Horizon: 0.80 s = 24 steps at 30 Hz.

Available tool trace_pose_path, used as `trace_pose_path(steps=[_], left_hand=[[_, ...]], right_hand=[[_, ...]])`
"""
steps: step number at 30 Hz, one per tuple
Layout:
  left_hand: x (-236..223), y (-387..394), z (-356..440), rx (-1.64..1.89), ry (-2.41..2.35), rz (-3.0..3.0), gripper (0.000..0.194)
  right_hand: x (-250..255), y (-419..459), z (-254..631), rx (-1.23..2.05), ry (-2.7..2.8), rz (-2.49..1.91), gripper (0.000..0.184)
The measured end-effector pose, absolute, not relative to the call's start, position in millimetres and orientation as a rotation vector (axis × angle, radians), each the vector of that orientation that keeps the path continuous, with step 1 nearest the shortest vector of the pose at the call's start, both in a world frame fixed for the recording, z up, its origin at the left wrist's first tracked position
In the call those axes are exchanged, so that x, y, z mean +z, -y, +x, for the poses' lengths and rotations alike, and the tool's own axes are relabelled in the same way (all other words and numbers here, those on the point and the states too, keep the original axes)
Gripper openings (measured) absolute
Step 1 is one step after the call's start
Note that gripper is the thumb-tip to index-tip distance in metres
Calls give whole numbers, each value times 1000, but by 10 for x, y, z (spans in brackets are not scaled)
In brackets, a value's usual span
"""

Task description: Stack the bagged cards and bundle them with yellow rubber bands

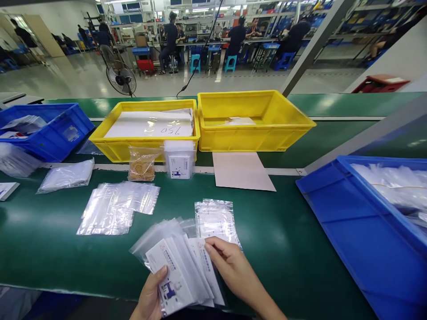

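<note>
A fanned stack of printed cards in clear plastic bags (176,271) is held low over the green table. My left hand (151,291) grips the stack at its lower left, thumb across the front card. At the right side, my right hand (230,262) pinches the top edge of the rearmost bagged card (205,262) between thumb and fingers. Just behind lies a small pile of bagged cards (215,218), partly covered by the held stack. To the left, flat clear plastic bags (115,209) lie overlapping on the table.
Two yellow bins (150,142) (256,138) stand at the back. Before them are a bag of rubber bands (142,169), a bagged card pack (180,166) and a cardboard sheet (243,171). Blue bins (71,133) (360,235) flank the table (280,266). People sit beyond.
</note>
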<state>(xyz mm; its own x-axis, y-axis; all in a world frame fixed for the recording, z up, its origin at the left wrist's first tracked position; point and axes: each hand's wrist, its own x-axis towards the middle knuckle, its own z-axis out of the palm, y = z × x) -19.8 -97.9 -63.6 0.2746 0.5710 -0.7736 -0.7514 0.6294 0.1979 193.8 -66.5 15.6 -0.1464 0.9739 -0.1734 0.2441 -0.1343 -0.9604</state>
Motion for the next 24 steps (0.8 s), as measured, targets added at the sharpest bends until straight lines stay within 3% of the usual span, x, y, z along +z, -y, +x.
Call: trace_pose_path(steps=[6,9,14,18,24], left_hand=[[-644,953,-239,959,-1029,-239,67],[-577,920,-199,944,-1057,-225,69],[-405,880,-80,911,-1057,-273,61],[-360,875,-86,923,-1109,-269,57],[-490,905,-173,968,-1036,-225,66]], right_hand=[[112,500,2298,1211,1179,-1585,42],[63,527,2259,976,1232,-1742,57],[42,681,1931,1411,1454,-1505,45],[54,619,2053,1428,1256,-1473,44],[44,532,2247,1032,1154,-1725,62]])
